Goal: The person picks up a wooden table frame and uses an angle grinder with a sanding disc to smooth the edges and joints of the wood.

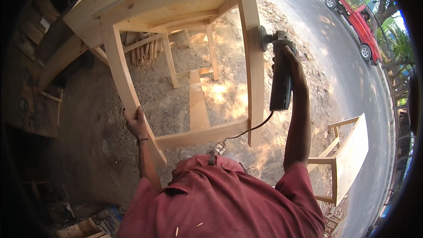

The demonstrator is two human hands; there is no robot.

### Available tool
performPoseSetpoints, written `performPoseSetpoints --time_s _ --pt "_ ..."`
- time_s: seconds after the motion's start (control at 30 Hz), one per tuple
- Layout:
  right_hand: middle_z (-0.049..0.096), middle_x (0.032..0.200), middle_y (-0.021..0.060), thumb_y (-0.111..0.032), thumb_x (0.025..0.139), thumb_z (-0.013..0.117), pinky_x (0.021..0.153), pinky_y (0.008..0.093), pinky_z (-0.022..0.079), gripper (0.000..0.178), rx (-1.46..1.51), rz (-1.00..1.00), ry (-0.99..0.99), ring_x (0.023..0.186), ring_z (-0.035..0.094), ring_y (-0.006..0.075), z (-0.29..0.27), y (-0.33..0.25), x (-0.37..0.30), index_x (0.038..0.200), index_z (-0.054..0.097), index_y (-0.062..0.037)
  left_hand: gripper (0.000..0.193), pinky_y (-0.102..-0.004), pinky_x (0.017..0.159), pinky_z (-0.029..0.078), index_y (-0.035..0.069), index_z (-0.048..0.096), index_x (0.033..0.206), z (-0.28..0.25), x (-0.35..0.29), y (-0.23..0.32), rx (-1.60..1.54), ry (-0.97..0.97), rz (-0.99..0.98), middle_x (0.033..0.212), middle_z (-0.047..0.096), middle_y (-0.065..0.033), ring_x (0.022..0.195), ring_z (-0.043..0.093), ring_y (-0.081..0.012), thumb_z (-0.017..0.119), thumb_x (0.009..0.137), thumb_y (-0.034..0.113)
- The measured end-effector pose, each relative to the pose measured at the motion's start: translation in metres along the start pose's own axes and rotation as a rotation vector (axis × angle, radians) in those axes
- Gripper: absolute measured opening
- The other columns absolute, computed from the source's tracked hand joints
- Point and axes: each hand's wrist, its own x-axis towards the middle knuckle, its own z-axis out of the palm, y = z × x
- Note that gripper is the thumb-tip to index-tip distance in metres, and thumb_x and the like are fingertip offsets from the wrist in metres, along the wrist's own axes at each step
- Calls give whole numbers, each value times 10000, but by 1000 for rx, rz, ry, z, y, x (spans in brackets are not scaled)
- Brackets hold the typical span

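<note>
Fingers of my right hand (294, 68) are wrapped tight around the dark body of a grinder (279, 72), thumb side toward me, the tool standing nearly upright in my grip. Its round disc head (264, 38) sits just past my fingertips and presses against the outer face of the right wooden leg (254, 75) of a bare, unfinished table frame (176, 0). From the bottom of the grinder a black cord (249, 130) hangs down and curves back toward my chest, crossing in front of the leg.

Fingers of my left hand (135, 122) are curled around the edge of the left leg (125, 83), pressed together against the wood, with a dark band at the wrist just behind them. Between my two hands a low rail (202, 134) joins the two legs, and beyond it a flat plank (197, 103) runs away from me toward the far legs (211, 50). Above both hands the pale tabletop spreads wide, tipped so its underside faces me.

Below my arms is my red shirt (220, 198), flecked with a few wood chips. Under the frame lies gravelly dirt ground (97, 119) with patches of sunlight. Off to the right of my grinder hand, a second bare wooden piece (350, 154) stands by a paved road (343, 61), and farther up that road is a red truck (359, 22). To the left of my left hand, dark stacked wood (31, 53) sits in shadow.
</note>
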Motion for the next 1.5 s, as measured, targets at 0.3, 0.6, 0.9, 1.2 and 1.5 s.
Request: performPoseSetpoints --time_s 0.3,0.6,0.9,1.2,1.5 --pt "626 921 112 -406 967 602 605 353 562 494 110 150 79 692 639 212 -42 109 -120 1315 468 -82 706 -431 828 603 54 378 1407 -9 -3 4 -88 -78 11 1179 642 -230 1020 694 -340 665 933 492" --pt "604 943 121 -392 956 620 605 352 561 488 148 268 231 701 638 217 -61 203 -239 1298 437 -96 741 -459 847 590 18 362 1391 -10 -3 -12 -107 -148 22 1201 616 -244 1047 678 -362 634 938 537" --pt "661 871 91 -506 919 667 558 337 584 516 382 419 372 659 686 210 -97 328 -336 1164 599 -56 750 -459 830 590 2 381 1382 -17 -6 -12 20 -145 37 1195 623 -245 1044 683 -357 625 935 553" --pt "683 850 128 -560 917 606 594 401 598 557 581 357 522 664 693 275 -109 443 -434 1141 616 -50 688 -476 787 587 37 420 1332 -19 -1 -6 -23 -143 57 1111 675 -209 979 705 -355 658 916 530" --pt "631 946 120 -528 942 587 620 370 575 558 680 46 560 735 655 250 -80 312 -389 1232 545 -54 626 -437 763 583 33 466 1254 -22 3 -16 -220 -188 81 1093 670 -179 954 712 -313 732 886 464"
